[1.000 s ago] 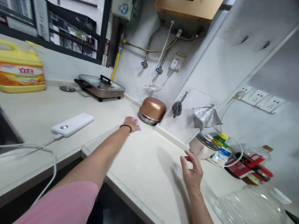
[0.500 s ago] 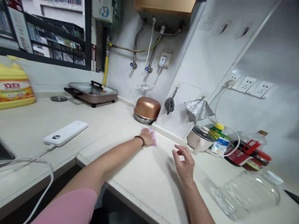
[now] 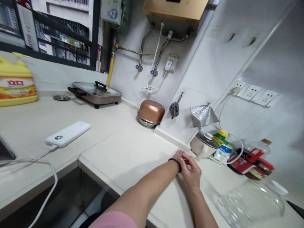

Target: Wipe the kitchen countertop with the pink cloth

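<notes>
My left hand (image 3: 178,157), with a dark beaded bracelet at the wrist, lies low on the white countertop (image 3: 133,152) beside the foot of the wall ledge. A pink cloth (image 3: 189,154) is under its fingers; only slivers of it show. My right hand (image 3: 192,173) is right against the left one and partly covers its fingers. Its fingers are loosely bent, the thumb apart from them, and I see nothing held in it. Just beyond both hands stands a small cream pot (image 3: 201,147) with a glass lid, its handle pointing toward me.
A copper-coloured bowl (image 3: 152,110) sits upside down at the wall. Farther left are an electric pan (image 3: 97,95), a white power bank (image 3: 68,133) with its cable, and a yellow detergent jug (image 3: 16,84). On the right lies a clear plastic jar (image 3: 251,202), near bottles and packets.
My left hand has slid with the cloth along the countertop, from beside the copper bowl rightward and toward me, meeting my right hand. The right hand has stayed almost in place.
</notes>
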The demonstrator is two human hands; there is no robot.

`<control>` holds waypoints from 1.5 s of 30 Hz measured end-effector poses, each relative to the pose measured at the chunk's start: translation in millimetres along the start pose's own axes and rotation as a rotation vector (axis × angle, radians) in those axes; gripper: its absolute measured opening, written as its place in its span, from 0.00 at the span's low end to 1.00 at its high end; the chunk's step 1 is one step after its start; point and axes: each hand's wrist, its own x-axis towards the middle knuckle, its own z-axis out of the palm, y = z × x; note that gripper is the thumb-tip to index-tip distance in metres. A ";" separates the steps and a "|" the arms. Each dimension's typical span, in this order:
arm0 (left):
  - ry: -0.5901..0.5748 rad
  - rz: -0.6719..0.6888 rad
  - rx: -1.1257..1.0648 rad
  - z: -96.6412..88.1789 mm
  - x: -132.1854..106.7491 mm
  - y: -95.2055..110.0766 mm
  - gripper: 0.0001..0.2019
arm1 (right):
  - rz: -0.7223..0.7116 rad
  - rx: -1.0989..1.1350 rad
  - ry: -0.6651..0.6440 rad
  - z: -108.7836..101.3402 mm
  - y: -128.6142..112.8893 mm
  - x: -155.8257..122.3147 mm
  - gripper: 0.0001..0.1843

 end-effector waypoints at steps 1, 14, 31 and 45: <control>-0.088 -0.016 0.091 -5.5 3.8 -6.0 0.33 | 0.012 -0.005 0.012 -3.4 1.2 -0.2 0.13; -0.103 -0.493 0.519 -181.5 -80.7 -142.2 0.36 | 0.167 -0.063 0.045 -8.6 7.3 -4.9 0.19; -0.125 -0.616 0.567 -192.9 -134.3 -117.8 0.39 | 0.226 0.004 0.057 12.7 18.9 -3.9 0.27; -0.337 -0.021 0.308 -42.7 -133.4 21.8 0.44 | 0.261 -0.025 0.054 -0.5 31.1 -13.4 0.29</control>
